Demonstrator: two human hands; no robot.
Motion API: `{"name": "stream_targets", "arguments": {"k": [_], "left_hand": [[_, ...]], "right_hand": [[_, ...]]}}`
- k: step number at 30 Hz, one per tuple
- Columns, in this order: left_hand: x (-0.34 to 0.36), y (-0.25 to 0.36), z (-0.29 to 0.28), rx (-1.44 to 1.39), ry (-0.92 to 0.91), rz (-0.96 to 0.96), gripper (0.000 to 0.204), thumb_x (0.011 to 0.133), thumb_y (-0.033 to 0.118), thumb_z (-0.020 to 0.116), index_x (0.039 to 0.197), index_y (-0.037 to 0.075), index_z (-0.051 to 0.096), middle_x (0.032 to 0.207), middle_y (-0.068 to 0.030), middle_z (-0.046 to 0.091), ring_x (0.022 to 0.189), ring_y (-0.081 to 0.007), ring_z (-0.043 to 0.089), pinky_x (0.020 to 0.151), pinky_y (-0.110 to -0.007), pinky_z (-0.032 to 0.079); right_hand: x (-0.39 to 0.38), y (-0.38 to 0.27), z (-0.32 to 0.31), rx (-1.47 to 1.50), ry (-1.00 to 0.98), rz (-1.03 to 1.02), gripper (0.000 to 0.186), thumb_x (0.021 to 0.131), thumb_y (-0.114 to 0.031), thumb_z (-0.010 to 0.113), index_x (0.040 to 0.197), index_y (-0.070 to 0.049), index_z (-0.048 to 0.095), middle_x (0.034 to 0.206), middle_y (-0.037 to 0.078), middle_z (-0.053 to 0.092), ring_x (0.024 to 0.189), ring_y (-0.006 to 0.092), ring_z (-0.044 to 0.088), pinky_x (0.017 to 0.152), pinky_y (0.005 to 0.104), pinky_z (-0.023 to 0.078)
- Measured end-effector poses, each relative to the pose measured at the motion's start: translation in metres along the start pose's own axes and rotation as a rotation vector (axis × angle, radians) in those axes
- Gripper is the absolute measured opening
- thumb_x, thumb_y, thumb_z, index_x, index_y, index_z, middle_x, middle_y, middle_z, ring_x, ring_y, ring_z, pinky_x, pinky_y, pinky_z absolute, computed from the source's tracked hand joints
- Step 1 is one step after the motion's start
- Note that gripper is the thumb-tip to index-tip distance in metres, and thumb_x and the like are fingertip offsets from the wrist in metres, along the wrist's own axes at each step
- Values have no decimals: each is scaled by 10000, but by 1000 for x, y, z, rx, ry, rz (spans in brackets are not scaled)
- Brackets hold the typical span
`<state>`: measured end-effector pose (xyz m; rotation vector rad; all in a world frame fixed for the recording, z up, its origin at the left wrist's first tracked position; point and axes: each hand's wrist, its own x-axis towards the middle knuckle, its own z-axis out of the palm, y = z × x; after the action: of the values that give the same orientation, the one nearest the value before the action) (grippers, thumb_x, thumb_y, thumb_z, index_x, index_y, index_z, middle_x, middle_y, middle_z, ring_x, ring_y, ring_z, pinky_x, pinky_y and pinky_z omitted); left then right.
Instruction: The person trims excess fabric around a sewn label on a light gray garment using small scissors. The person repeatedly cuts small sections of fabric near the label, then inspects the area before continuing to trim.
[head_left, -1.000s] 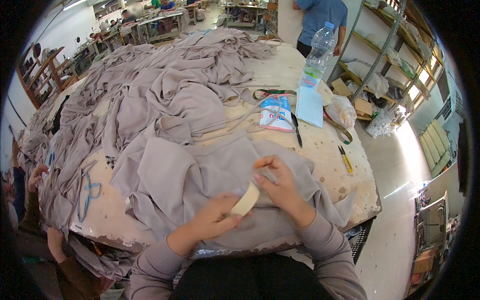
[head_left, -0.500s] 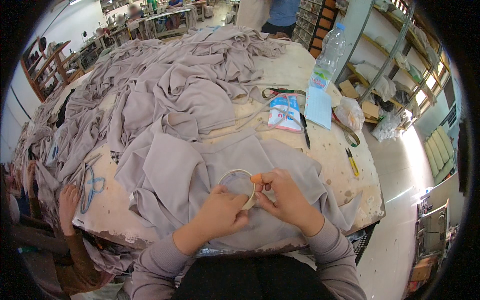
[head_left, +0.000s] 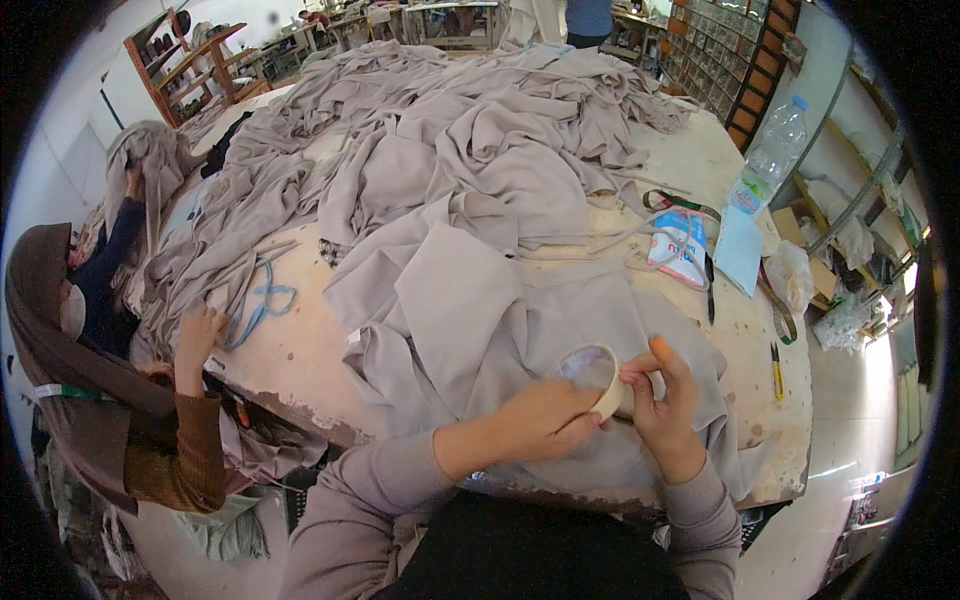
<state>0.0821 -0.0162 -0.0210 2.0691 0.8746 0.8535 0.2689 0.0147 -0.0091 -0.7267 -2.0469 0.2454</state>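
My left hand (head_left: 548,418) grips a roll of pale cream tape (head_left: 612,388), with the thumb and fingers closed on its near side. The roll stands tilted on edge, and fabric shows through its ring. At the roll's right rim my right hand (head_left: 668,412) pinches with its fingertips; whether a loose end of tape is between them is too small to tell. An orange cover wraps the tip of the right index finger, which points up. Beneath both hands a grey-beige cloth piece (head_left: 460,290) lies spread and creased over the table's near edge.
Heaped grey-beige cloth (head_left: 500,150) covers the far side of the worn table (head_left: 300,350). Toward the right are a plastic bottle (head_left: 775,150), packet (head_left: 678,245), pen (head_left: 710,290), notepad (head_left: 738,250), tape measure (head_left: 778,303) and yellow cutter (head_left: 777,372). At left, a co-worker's hand (head_left: 200,335) rests by blue cord (head_left: 268,295).
The view has swung left, bringing more of the people at left into sight. My hands and the tape roll sit farther right in view, and the roll is tilted more on edge.
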Motion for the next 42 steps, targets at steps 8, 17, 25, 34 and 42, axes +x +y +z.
{"name": "stream_targets", "arguments": {"k": [8, 17, 25, 34, 42], "left_hand": [[-3, -17, 1, 322, 163, -95, 219, 829, 246, 494, 749, 50, 548, 601, -159, 541, 600, -374, 537, 597, -473, 411], [4, 7, -52, -729, 364, -422, 319, 917, 277, 386, 782, 54, 570, 568, -44, 508, 437, -129, 450, 428, -271, 360], [4, -21, -7, -450, 106, -21, 288, 911, 235, 396, 928, 5, 569, 760, -72, 575, 709, -178, 557, 670, -297, 439], [-92, 0, -133, 670, 693, -482, 255, 704, 96, 571, 943, 12, 597, 914, -123, 594, 890, -265, 565, 817, -341, 414], [-86, -21, -135, 656, 645, -514, 180, 693, 120, 589, 850, 33, 575, 769, -139, 594, 768, -301, 575, 653, -378, 428]], "right_hand": [[-22, -12, -4, 41, -47, 101, 400, 717, 10, 659, 1081, -26, 497, 771, 88, 592, 693, 231, 580, 654, 310, 464], [42, 6, -80, -62, 495, 403, 474, 873, -330, 531, 1207, -2, 460, 1023, 71, 540, 974, 173, 489, 855, 312, 373], [-16, 33, -26, -116, -378, 88, 272, 826, -355, 550, 913, -101, 593, 1280, 170, 401, 1259, 384, 252, 1034, 485, 172], [-20, 121, -118, -1016, 14, 969, 247, 748, -343, 645, 928, -175, 646, 1319, 154, 377, 1276, 357, 240, 1037, 484, 193], [-32, 133, -115, -1007, 308, 626, 445, 731, -338, 671, 1145, -218, 563, 1304, 150, 403, 1233, 362, 310, 1020, 488, 215]]}}
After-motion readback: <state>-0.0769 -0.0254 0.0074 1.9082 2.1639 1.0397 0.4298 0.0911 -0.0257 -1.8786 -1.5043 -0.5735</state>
